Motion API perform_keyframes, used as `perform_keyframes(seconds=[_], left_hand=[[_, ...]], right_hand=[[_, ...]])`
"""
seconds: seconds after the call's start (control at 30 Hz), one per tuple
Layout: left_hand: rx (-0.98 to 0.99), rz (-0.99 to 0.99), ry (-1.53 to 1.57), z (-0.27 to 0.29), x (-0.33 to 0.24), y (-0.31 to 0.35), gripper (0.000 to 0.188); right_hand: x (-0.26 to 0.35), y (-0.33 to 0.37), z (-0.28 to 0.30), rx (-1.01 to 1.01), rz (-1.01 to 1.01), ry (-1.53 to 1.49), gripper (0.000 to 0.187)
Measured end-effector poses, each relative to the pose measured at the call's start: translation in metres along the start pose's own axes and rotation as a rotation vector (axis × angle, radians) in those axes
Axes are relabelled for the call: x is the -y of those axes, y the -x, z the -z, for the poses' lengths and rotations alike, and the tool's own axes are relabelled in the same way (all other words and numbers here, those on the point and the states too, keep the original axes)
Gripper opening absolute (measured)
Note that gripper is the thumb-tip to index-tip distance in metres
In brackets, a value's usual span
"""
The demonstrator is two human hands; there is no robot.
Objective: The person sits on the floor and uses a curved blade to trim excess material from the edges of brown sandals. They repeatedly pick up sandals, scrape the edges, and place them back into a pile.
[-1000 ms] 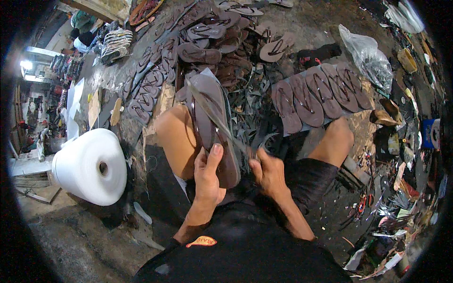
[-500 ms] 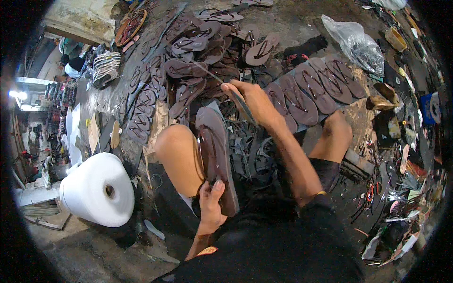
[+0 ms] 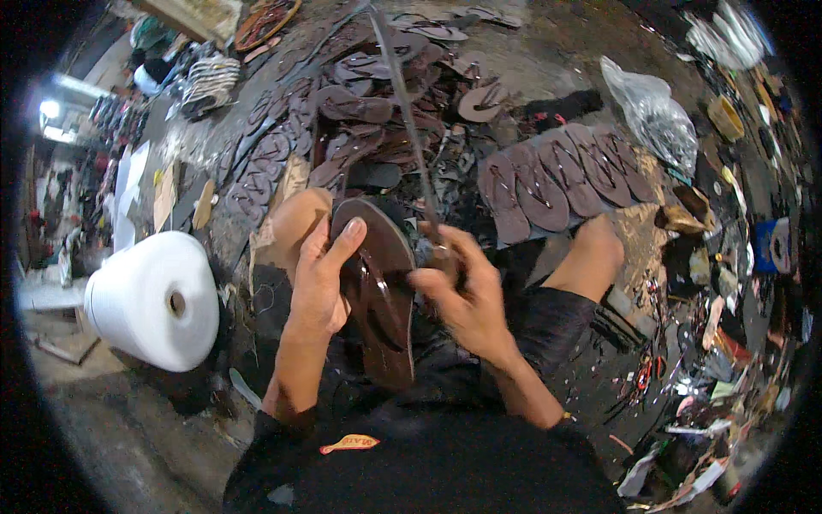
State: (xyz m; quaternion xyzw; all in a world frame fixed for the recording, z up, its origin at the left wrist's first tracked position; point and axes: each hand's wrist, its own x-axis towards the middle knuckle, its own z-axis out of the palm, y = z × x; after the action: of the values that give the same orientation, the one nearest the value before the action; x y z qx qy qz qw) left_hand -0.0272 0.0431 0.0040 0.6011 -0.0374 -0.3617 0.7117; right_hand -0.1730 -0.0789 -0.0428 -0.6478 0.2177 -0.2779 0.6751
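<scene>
My left hand (image 3: 321, 274) is closed on a brown flip-flop (image 3: 381, 300), its thumb pressed on the upper face near the rounded end. The flip-flop stands tilted above my lap, with its glossy dark strap facing up. Beside its right edge, my right hand (image 3: 462, 291) grips what looks like a long narrow knife (image 3: 404, 103). Its thin grey blade points up and away over the heap; motion blurs the fingers and handle. Whether my right hand's fingertips touch the sole's edge I cannot tell.
Brown flip-flops lie heaped (image 3: 377, 111) ahead, and a neat overlapping row (image 3: 561, 184) lies at the right. A white roll (image 3: 154, 300) stands at my left. Clear plastic bag (image 3: 651, 111) and scattered scraps (image 3: 685, 411) are on the right. My bare knees flank the work.
My left hand has moved from the flip-flop's near end to its far end. My right hand has come down and back beside the flip-flop, and the blade now points more steeply away.
</scene>
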Motion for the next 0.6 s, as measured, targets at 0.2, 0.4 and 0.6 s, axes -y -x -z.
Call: perform_keyframes(seconds=[0.2, 0.4, 0.6], left_hand=[[-0.028, 0.249, 0.218, 0.031, 0.014, 0.015, 0.029], [-0.063, 0.308, 0.299, 0.030, 0.025, 0.014, 0.033], [0.048, 0.262, 0.027, 0.021, 0.013, 0.010, 0.036]], right_hand=[[-0.012, 0.119, 0.058, 0.280, -0.236, 0.407, 0.021], [-0.013, 0.186, 0.071, 0.336, -0.474, 0.445, 0.022], [-0.032, 0.093, 0.053, 0.312, -0.328, 0.494, 0.028]])
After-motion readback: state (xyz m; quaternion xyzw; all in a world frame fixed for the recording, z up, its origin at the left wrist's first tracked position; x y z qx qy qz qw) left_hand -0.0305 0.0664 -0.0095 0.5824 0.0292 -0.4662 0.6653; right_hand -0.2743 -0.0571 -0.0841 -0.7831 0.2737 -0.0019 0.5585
